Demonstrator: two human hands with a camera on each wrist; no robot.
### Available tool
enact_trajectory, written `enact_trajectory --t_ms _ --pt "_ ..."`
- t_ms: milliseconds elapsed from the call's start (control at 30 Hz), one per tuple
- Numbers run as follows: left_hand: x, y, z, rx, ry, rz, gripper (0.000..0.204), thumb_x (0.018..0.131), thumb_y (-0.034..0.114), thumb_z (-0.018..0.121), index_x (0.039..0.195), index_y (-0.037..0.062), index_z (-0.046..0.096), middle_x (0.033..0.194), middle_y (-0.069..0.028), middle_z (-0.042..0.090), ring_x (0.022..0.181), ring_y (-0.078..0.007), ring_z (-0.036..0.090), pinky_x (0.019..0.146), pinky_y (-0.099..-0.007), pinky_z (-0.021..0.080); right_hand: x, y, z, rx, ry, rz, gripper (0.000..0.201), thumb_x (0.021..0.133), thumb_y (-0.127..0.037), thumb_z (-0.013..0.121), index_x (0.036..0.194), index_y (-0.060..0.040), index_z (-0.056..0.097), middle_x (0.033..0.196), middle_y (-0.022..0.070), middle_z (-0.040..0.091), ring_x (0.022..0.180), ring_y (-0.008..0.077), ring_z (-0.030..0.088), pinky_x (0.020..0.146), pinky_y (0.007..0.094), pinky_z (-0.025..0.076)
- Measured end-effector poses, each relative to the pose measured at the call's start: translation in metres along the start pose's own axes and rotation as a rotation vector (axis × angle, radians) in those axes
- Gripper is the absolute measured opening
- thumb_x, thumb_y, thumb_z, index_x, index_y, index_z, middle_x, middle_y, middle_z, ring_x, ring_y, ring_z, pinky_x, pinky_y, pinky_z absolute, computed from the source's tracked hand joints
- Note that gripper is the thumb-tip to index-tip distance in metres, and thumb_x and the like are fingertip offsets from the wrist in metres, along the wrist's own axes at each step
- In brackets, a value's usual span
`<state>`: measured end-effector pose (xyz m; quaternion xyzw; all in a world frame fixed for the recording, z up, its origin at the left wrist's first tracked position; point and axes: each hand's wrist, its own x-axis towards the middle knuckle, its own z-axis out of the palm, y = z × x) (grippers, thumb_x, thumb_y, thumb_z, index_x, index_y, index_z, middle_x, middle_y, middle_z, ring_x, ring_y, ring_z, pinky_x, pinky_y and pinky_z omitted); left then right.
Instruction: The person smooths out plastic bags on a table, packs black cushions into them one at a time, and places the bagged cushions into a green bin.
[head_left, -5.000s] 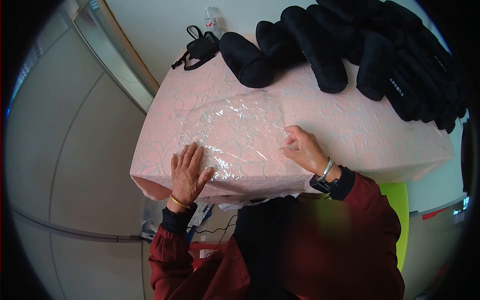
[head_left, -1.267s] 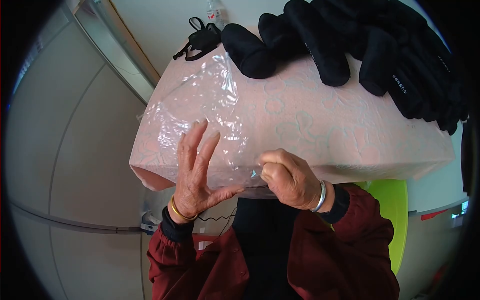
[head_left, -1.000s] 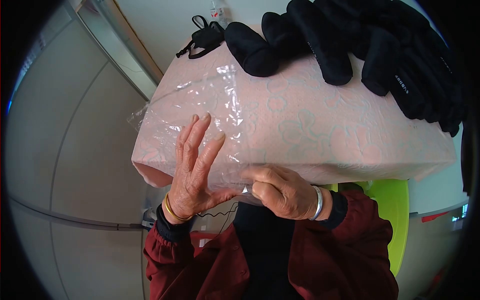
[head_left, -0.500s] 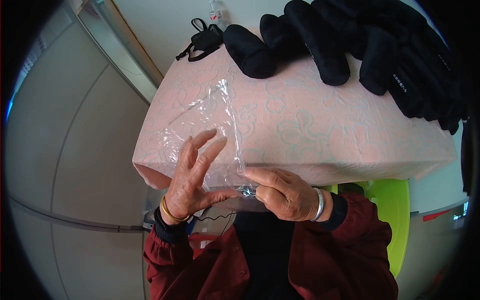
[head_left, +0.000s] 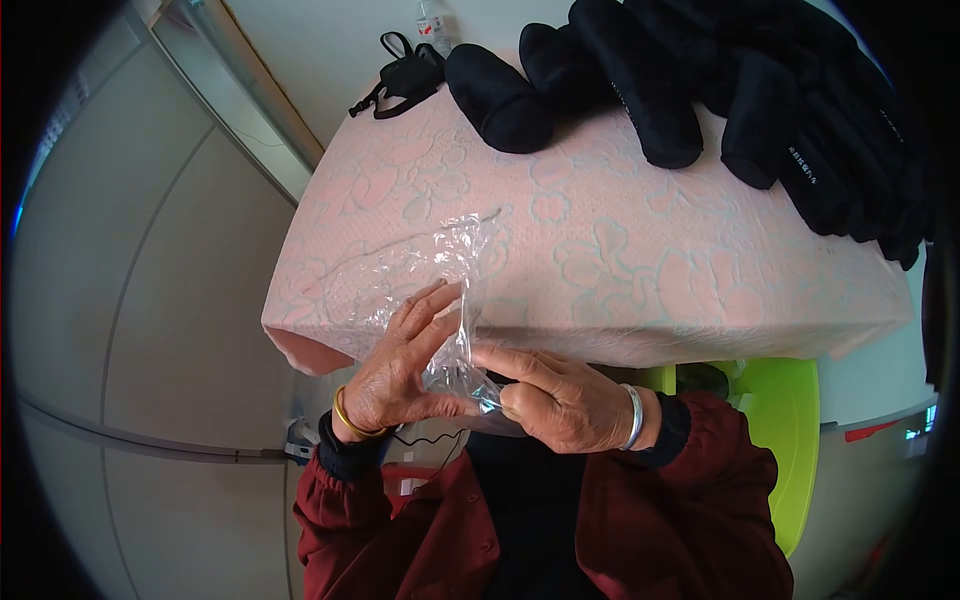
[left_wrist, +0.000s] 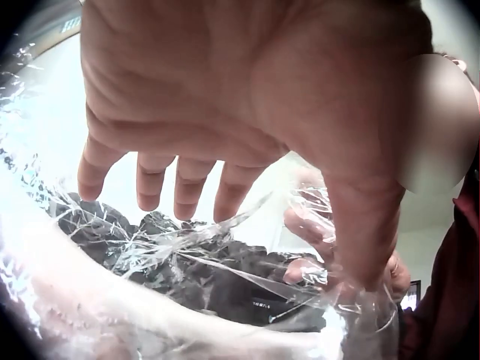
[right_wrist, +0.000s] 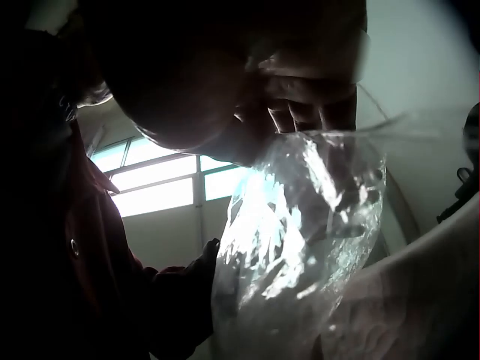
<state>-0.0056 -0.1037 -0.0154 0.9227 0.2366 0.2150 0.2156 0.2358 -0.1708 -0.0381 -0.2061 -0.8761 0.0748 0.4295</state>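
A clear, crinkled plastic bag [head_left: 420, 262] stretches from the pink tablecloth over the table's front edge, where both hands work at it. My left hand [head_left: 400, 365] has its fingers long and spread against the film, thumb apart and pointing right. In the left wrist view, film bunches around the tip of the thumb [left_wrist: 360, 217]. My right hand [head_left: 570, 400] pinches the bag's near right edge, its index finger stretched toward the left hand. Seen from the right wrist, the bag [right_wrist: 300, 240] hangs loose and puffed below the shadowed fingers.
Several black cushion rolls [head_left: 650, 100] are piled along the back right of the table [head_left: 640, 260]. A black strapped pouch [head_left: 410, 80] and a clear bottle [head_left: 432, 28] stand at the back left. A lime-green chair [head_left: 785, 440] is at the right, a grey cabinet [head_left: 120, 300] at the left.
The bag, flat on the table at first, has been pulled toward the body and gathered. My right hand has moved left and taken its edge; my left has lifted and shifted right.
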Motion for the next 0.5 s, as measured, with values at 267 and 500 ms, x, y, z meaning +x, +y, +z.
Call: enact_trajectory --t_ms 267,500 --pt "-0.005 -0.011 0.010 -0.103 -0.049 -0.024 0.041 0.077 0.025 0.082 0.107 0.0014 0.067 0.116 -0.0177 0.062 0.114 -0.0380 0.056 0.097 -0.0469 0.045 -0.012 0.009 0.009 0.054 -0.005 0.081 0.013 0.080 0.009 0.063 0.082 0.0042 0.051 0.135 0.0277 0.051 0.107 0.0298 0.065 0.089 0.0363 0.056" --pt "-0.019 -0.009 0.011 -0.110 0.136 -0.314 0.026 0.082 0.013 0.077 0.103 0.0014 0.068 0.109 -0.0172 0.063 0.111 -0.0358 0.059 0.094 -0.0445 0.047 -0.021 0.012 0.008 0.338 -0.036 0.445 0.053 0.082 0.000 0.071 0.127 -0.0033 0.042 0.140 0.0204 0.050 0.104 0.0295 0.066 0.083 0.0325 0.057"
